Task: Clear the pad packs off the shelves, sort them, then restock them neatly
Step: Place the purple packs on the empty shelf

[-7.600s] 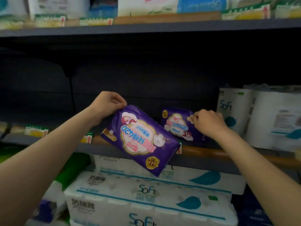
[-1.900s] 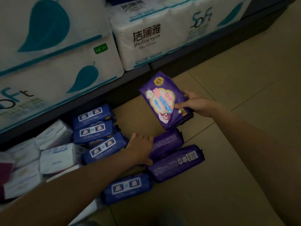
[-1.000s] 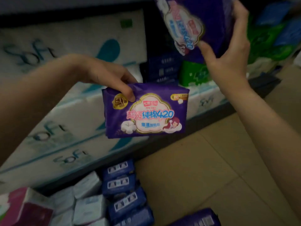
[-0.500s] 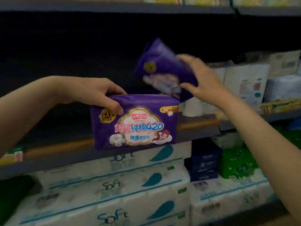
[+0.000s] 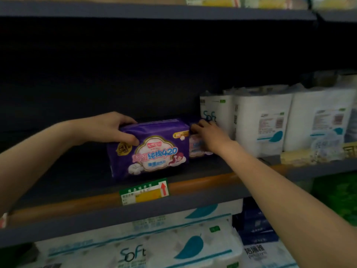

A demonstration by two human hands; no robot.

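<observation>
Left hand grips purple pad pack upright on shelf. Right hand holds second pack, mostly hidden behind first pack and hand.

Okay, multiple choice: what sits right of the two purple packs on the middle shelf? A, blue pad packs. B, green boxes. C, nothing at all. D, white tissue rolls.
D: white tissue rolls marked "Soft" stand on the shelf just right of the purple packs, beyond the right hand.
</observation>
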